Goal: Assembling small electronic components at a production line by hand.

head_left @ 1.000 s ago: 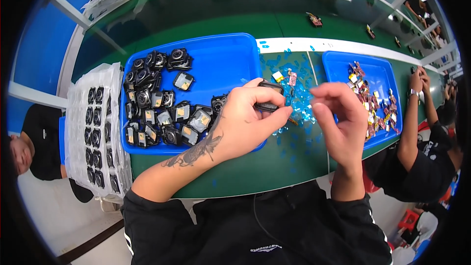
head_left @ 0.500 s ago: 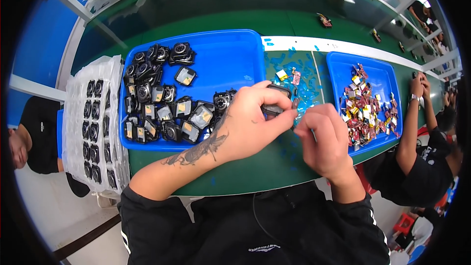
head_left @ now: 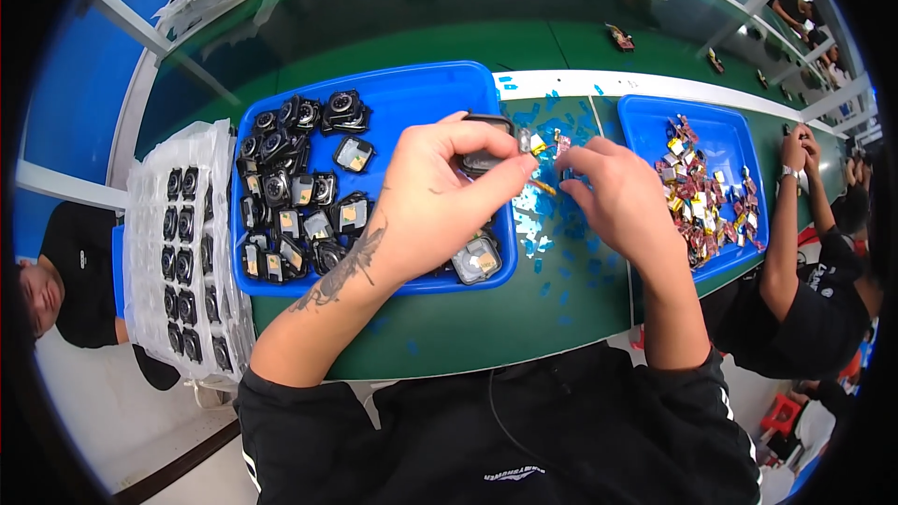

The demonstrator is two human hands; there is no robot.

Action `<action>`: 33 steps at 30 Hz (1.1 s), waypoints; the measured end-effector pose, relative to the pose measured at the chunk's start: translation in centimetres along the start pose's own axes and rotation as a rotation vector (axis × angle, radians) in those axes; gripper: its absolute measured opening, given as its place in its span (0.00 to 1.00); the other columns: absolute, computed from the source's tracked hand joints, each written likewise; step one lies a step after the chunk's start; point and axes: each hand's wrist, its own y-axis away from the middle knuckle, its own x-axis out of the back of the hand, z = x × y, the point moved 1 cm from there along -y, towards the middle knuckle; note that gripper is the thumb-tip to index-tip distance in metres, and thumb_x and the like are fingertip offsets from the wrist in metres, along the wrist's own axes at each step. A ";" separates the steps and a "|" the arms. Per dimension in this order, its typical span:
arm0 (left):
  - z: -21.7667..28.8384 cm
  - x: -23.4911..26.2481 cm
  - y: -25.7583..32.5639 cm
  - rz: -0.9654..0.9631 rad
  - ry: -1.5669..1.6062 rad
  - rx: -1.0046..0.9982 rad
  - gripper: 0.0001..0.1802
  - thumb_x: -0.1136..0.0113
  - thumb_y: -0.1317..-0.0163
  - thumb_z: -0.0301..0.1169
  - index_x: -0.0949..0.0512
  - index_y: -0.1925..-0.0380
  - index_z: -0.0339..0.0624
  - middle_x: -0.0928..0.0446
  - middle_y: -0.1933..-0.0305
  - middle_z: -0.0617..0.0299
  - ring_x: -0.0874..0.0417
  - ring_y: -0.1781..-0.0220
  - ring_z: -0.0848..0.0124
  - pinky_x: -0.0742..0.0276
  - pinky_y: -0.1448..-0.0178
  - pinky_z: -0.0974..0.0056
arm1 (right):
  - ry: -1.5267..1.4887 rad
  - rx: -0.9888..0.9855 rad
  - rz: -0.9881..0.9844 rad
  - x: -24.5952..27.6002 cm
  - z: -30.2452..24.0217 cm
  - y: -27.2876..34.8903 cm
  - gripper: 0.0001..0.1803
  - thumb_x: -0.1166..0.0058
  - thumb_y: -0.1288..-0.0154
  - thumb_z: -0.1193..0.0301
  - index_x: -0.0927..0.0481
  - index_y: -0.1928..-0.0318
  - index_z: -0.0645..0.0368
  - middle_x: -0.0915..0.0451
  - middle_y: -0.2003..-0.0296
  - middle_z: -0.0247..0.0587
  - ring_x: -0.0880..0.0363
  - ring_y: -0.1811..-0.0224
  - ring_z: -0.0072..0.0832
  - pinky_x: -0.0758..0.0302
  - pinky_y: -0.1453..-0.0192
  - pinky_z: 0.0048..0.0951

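My left hand [head_left: 440, 187] is closed round a black smartwatch case [head_left: 488, 126], held above the right edge of a blue tray. The palm and fingers cover much of the case. My right hand [head_left: 622, 192] is just to its right, its fingers bent and thumb and index a little apart, with nothing visible between them. A thin orange strip [head_left: 543, 187] shows between the two hands; whether it is attached to the case I cannot tell. Beyond the fingertips lie a small red circuit board [head_left: 562, 144] and a yellow-and-white piece [head_left: 537, 143].
The left blue tray [head_left: 421, 84] bears many black watch cases [head_left: 354, 153]. Another blue tray [head_left: 645, 117] at right contains a heap of small boards and batteries [head_left: 697, 201]. Blue film scraps [head_left: 533, 234] litter the green table. White packing trays [head_left: 150, 252] stand far left; co-workers sit on both sides.
My left hand has shifted left and up with the watch case. My right hand has risen, its pinch loosened. A watch case at the tray's near right corner is now uncovered.
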 end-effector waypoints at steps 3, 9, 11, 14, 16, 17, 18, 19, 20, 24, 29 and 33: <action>0.0 0.0 0.0 -0.100 -0.119 -0.126 0.04 0.36 0.39 0.22 0.18 0.67 0.30 0.20 0.66 0.64 0.24 0.68 0.82 0.28 0.64 0.76 | -0.019 0.029 -0.068 -0.6 0.3 0.0 0.07 0.39 0.42 0.73 0.19 0.62 0.57 0.22 0.67 0.44 0.20 0.60 0.46 0.23 0.58 0.44; -0.7 -0.2 -0.1 -0.089 -0.049 -0.077 0.07 0.37 0.41 0.29 0.19 0.72 0.34 0.21 0.77 0.65 0.22 0.73 0.75 0.46 0.24 0.52 | -0.042 -0.033 -0.075 -1.3 0.4 -0.3 0.08 0.39 0.41 0.70 0.21 0.63 0.58 0.21 0.67 0.46 0.19 0.61 0.47 0.23 0.58 0.45; -0.5 -0.5 -0.2 -0.102 -0.063 -0.082 0.07 0.37 0.41 0.28 0.19 0.72 0.34 0.21 0.76 0.65 0.22 0.73 0.75 0.46 0.24 0.52 | -0.074 -0.043 -0.044 -1.5 0.8 -0.1 0.09 0.39 0.43 0.73 0.22 0.62 0.60 0.22 0.68 0.49 0.21 0.63 0.49 0.27 0.59 0.47; -0.7 -1.0 -0.2 -0.104 -0.061 -0.100 0.07 0.37 0.41 0.28 0.20 0.73 0.34 0.21 0.77 0.65 0.23 0.73 0.76 0.48 0.24 0.53 | -0.037 -0.077 -0.006 -1.9 1.4 0.2 0.08 0.40 0.42 0.73 0.22 0.63 0.60 0.22 0.69 0.50 0.22 0.63 0.51 0.27 0.59 0.48; -0.7 -1.0 -0.1 -0.102 -0.050 -0.088 0.06 0.36 0.41 0.25 0.20 0.72 0.31 0.20 0.73 0.63 0.22 0.71 0.77 0.33 0.32 0.58 | -0.050 -0.021 0.132 -1.9 1.6 0.3 0.06 0.42 0.41 0.76 0.21 0.62 0.61 0.22 0.70 0.48 0.21 0.68 0.45 0.25 0.63 0.42; 0.0 -1.2 0.5 -0.054 0.029 0.046 0.05 0.36 0.41 0.23 0.19 0.69 0.29 0.21 0.66 0.60 0.22 0.67 0.77 0.21 0.50 0.68 | -0.038 -0.028 0.134 -1.2 1.8 0.5 0.06 0.42 0.41 0.76 0.21 0.62 0.61 0.22 0.70 0.48 0.21 0.68 0.45 0.25 0.63 0.42; -0.3 -1.1 0.6 -0.060 0.049 0.045 0.05 0.36 0.41 0.22 0.19 0.68 0.28 0.22 0.65 0.59 0.22 0.66 0.77 0.21 0.56 0.72 | -0.148 -0.068 0.208 0.0 1.8 0.7 0.05 0.43 0.40 0.77 0.21 0.62 0.61 0.21 0.70 0.48 0.20 0.67 0.45 0.23 0.61 0.41; -0.5 -0.9 0.6 -0.063 0.069 0.044 0.05 0.36 0.41 0.21 0.19 0.67 0.28 0.22 0.63 0.58 0.22 0.64 0.77 0.21 0.62 0.76 | -0.259 -0.105 0.281 1.2 1.7 0.9 0.05 0.45 0.40 0.78 0.21 0.62 0.62 0.20 0.69 0.48 0.18 0.67 0.45 0.21 0.60 0.40; -0.5 -1.0 0.7 -0.066 0.077 0.039 0.05 0.36 0.41 0.21 0.19 0.67 0.28 0.22 0.63 0.58 0.22 0.64 0.77 0.21 0.62 0.76 | -0.319 -0.152 0.345 2.8 2.0 1.9 0.06 0.45 0.40 0.80 0.21 0.61 0.63 0.18 0.67 0.47 0.17 0.68 0.40 0.21 0.62 0.35; -0.8 -1.3 0.4 -0.159 0.027 0.008 0.07 0.36 0.39 0.24 0.19 0.66 0.28 0.23 0.61 0.60 0.21 0.63 0.76 0.21 0.56 0.72 | -0.213 -0.386 0.424 6.5 5.4 6.4 0.05 0.45 0.37 0.82 0.20 0.62 0.63 0.20 0.71 0.37 0.22 0.71 0.19 0.25 0.64 0.24; -1.1 -2.4 0.8 -0.245 0.120 0.114 0.05 0.38 0.36 0.23 0.19 0.65 0.29 0.21 0.61 0.61 0.23 0.61 0.79 0.27 0.57 0.74 | -0.098 -0.305 0.322 5.7 4.2 6.2 0.06 0.42 0.40 0.80 0.17 0.62 0.65 0.21 0.68 0.42 0.20 0.65 0.29 0.25 0.60 0.30; -0.5 -2.8 1.5 -0.366 0.300 0.260 0.05 0.38 0.36 0.24 0.20 0.65 0.31 0.20 0.62 0.61 0.24 0.67 0.82 0.29 0.66 0.76 | -0.825 0.051 0.220 3.7 -0.5 3.8 0.14 0.40 0.44 0.83 0.15 0.55 0.61 0.19 0.67 0.40 0.21 0.64 0.30 0.25 0.58 0.30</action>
